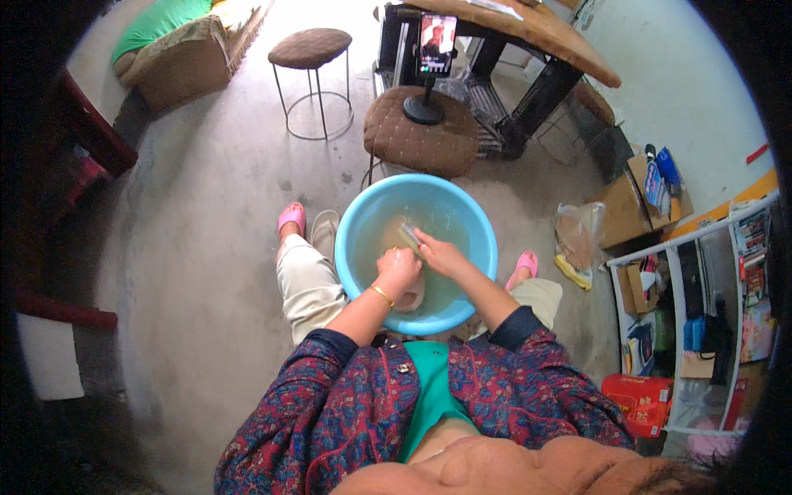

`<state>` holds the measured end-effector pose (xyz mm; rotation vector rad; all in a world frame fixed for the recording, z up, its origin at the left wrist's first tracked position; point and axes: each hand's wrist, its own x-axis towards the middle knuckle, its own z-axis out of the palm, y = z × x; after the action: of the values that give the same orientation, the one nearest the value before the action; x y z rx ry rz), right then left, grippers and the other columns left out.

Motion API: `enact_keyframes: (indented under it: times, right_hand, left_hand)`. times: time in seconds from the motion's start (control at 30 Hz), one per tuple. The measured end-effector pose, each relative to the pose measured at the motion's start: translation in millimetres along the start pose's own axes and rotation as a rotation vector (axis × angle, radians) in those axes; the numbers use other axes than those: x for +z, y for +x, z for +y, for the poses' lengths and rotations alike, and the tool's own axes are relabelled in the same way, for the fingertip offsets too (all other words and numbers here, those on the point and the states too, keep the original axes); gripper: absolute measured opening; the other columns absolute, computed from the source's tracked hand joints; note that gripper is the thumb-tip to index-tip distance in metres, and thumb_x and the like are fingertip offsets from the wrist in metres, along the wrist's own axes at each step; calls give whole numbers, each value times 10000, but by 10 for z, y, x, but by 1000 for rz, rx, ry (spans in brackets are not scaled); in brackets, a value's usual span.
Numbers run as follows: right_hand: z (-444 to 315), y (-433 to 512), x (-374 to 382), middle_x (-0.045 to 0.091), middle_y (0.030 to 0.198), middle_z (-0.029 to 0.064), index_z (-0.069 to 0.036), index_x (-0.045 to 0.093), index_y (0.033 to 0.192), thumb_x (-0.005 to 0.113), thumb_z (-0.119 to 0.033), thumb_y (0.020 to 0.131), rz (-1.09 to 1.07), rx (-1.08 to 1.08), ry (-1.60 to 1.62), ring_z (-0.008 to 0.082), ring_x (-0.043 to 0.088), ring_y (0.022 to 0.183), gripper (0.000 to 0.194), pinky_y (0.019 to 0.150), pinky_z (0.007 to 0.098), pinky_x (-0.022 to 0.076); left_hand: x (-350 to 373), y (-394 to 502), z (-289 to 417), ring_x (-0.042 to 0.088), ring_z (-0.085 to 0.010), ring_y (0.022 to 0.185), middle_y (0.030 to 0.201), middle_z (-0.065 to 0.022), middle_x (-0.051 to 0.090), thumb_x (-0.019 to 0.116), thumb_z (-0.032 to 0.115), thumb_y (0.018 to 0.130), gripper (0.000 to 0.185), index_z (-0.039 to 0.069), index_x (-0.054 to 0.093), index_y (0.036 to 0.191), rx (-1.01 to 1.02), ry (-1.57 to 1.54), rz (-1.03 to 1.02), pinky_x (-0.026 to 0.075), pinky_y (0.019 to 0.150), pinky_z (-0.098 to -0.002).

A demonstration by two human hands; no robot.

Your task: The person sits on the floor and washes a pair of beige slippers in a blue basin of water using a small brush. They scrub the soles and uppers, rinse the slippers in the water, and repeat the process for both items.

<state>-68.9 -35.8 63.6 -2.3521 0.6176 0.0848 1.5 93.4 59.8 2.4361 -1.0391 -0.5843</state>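
Observation:
A light blue plastic basin stands on the floor between my feet, partly filled with cloudy water. My left hand grips a pale shoe inside it; the hand hides much of the shoe's middle. In my right hand is a scrub brush with light bristles, held close to my left hand over the shoe. Outside the basin, by its left wall, rests a pale beige shoe or sandal.
Beyond the basin, a brown quilted stool carries a phone on a stand. Another round stool is farther left. A wooden table stands behind. To the right are a plastic bag, cardboard boxes and a white shelf.

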Motion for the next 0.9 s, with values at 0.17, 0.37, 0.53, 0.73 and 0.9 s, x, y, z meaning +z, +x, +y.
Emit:
enact_keyframes:
  times: [0.17, 0.37, 0.53, 0.73, 0.9]
  right_hand:
    - [163, 149, 116, 627, 1034, 242, -152, 493, 1310, 398, -327, 937, -195, 32, -341, 401, 608, 933, 423, 786, 489, 492]
    - [109, 327, 71, 648, 866, 227, -198, 404, 1366, 432, -313, 931, 3, -226, -535, 388, 641, 781, 451, 714, 512, 509]
    - [69, 396, 125, 631, 957, 249, -212, 313, 1423, 416, -323, 941, -42, -32, -499, 391, 637, 840, 506, 754, 508, 504]
    - [264, 409, 99, 587, 1145, 250, -140, 390, 1369, 365, -326, 950, -307, -39, -259, 420, 595, 975, 459, 853, 492, 468]
    - [336, 253, 81, 609, 1088, 251, -122, 476, 1305, 366, -326, 955, -341, -130, -158, 438, 583, 973, 420, 848, 486, 463]
  left_hand:
    - [61, 1, 43, 635, -376, 907, 937, -191, 667, 556, 309, 797, 294, 68, 657, 930, 133, 105, -71, 510, 799, -493]
    - [-60, -24, 67, 597, -356, 1010, 1035, -176, 629, 623, 297, 752, 396, 79, 573, 1079, 152, 153, -203, 492, 831, -503]
    - [-66, -21, 62, 595, -338, 1018, 1060, -170, 619, 645, 276, 744, 379, 68, 603, 1058, 140, 156, -170, 494, 843, -480]
    - [-10, -43, 26, 585, -331, 1039, 1132, -180, 579, 627, 273, 770, 347, 41, 630, 1027, 76, 75, -62, 488, 872, -463]
    - [25, -16, -23, 576, -328, 1059, 1117, -174, 571, 649, 279, 727, 382, 60, 617, 1038, 81, 91, -93, 492, 879, -442]
